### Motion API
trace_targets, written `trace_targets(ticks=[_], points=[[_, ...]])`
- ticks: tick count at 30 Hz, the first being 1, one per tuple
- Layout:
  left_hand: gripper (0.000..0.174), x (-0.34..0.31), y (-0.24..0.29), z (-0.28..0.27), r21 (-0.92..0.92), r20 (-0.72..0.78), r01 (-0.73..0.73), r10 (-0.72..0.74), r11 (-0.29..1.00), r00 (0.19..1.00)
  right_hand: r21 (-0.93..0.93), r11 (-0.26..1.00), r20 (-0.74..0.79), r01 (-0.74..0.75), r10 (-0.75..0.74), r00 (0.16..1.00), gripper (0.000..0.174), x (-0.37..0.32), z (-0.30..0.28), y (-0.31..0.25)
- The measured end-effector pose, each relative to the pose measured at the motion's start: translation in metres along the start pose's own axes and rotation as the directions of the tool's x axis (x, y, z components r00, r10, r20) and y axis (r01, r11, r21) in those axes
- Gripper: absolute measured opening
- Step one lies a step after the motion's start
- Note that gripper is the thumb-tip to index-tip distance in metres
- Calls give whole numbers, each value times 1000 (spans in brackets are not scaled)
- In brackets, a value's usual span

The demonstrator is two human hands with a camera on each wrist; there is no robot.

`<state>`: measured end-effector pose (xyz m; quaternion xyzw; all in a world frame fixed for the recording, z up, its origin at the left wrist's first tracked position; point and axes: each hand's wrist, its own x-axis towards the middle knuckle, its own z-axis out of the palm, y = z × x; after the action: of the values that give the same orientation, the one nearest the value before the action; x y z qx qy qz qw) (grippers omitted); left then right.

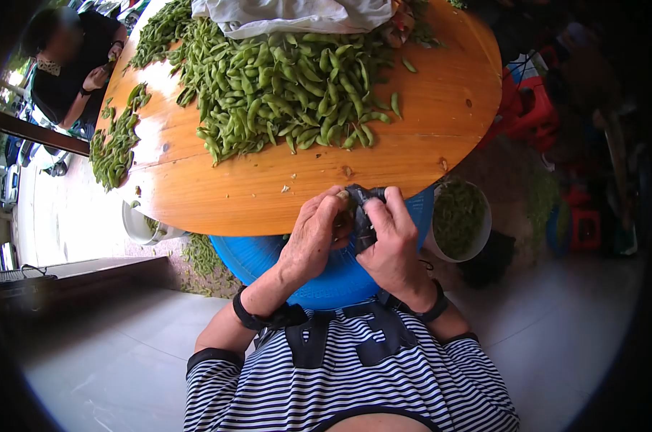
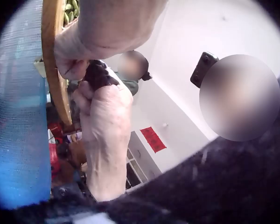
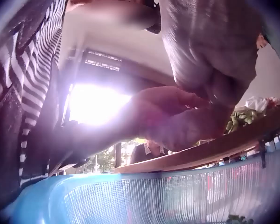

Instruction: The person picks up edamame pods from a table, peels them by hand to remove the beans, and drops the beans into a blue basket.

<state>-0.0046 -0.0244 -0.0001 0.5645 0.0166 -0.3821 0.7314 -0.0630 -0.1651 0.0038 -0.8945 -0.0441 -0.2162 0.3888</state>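
Observation:
Both hands meet over the blue basket [image 1: 240,253], near the table's front edge. A crumpled black piece of material [image 1: 364,229] lies between them. My right hand [image 1: 398,248] grips it with bent fingers. My left hand [image 1: 308,241] has its fingers curled, thumb and forefinger pinching at the material's upper left edge. In the left wrist view the black material [image 2: 100,75] shows between my left hand [image 2: 116,28], above, and my right hand [image 2: 107,121], below. The right wrist view shows the hands close together; the material cannot be made out there.
A large heap of green pods [image 1: 283,90] covers the back of the wooden table [image 1: 232,191], with a smaller pile [image 1: 117,147] at the left. A white bucket of greens [image 1: 489,223] stands at the right. Another person [image 1: 74,79] sits at the far left; red stools [image 1: 535,111] stand right.

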Motion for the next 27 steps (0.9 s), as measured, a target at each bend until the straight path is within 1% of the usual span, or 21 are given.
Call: trace_targets(ticks=[1,2,3,4,5,6,7,8,9,11,14,15,17,18,20,21,22,23,25,26,27], points=[[26,-2,5,0,289,15,-50,48,956,999,-9,1000,-24,21,-21,999,50,-1,0,-1],[28,-3,8,0,551,42,-97,88,829,995,-8,1000,-24,20,-21,999,50,0,0,-1],[28,1,1,-3,551,42,-95,87,829,995,0,1000,-20,1,-1,1000,48,1,0,0],[28,7,-12,-9,625,170,-377,352,683,920,7,1000,-16,-18,18,1000,47,2,-1,1],[29,10,-20,-12,648,318,-610,565,456,761,8,1000,-17,-18,18,1000,47,3,-2,3],[29,8,-14,-5,648,319,-610,564,456,761,29,998,-11,-49,49,999,45,4,-3,4],[29,4,-4,7,225,83,-339,329,913,941,49,996,-5,-81,81,997,43,5,-5,6],[29,2,1,14,-332,31,50,-43,942,999,42,996,-14,-78,79,997,44,5,-5,7],[29,3,-1,13,-332,32,51,-43,942,999,42,996,-15,-79,80,997,44,5,-6,7],[30,6,-8,10,-398,121,32,18,917,992,88,991,-8,-101,102,995,47,6,-7,7],[30,1,8,23,-474,56,62,-40,878,998,62,994,5,-90,90,996,51,5,-8,0],[30,4,0,15,-473,56,62,-40,879,998,62,994,4,-90,90,996,51,3,-6,-1],[30,13,-23,-6,-564,232,32,120,825,965,44,999,-30,-15,16,999,52,0,-1,0],[30,12,-21,-5,-563,232,32,121,826,965,50,999,-33,19,-18,999,53,0,0,1],[28,12,-14,2,-483,116,43,15,875,993,60,998,-31,7,-5,1000,52,-1,2,4],[28,11,-13,4,-480,118,40,19,876,993,69,998,-30,-6,8,1000,50,1,3,5],[27,11,-12,7,-475,97,44,3,879,995,100,995,-85,-2,11,996,43,5,1,4],[27,11,-12,9,-471,75,49,-15,881,997,99,995,-89,-1,10,996,43,8,-1,6],[29,10,-11,9,-481,89,47,-4,875,996,132,991,-85,-28,39,996,34,9,-6,10],[32,10,-10,9,-495,100,44,6,868,995,192,980,-108,-47,69,992,29,10,-7,10],[32,10,-10,7,-492,104,43,9,870,995,191,981,-113,-45,67,991,29,10,-12,12]])
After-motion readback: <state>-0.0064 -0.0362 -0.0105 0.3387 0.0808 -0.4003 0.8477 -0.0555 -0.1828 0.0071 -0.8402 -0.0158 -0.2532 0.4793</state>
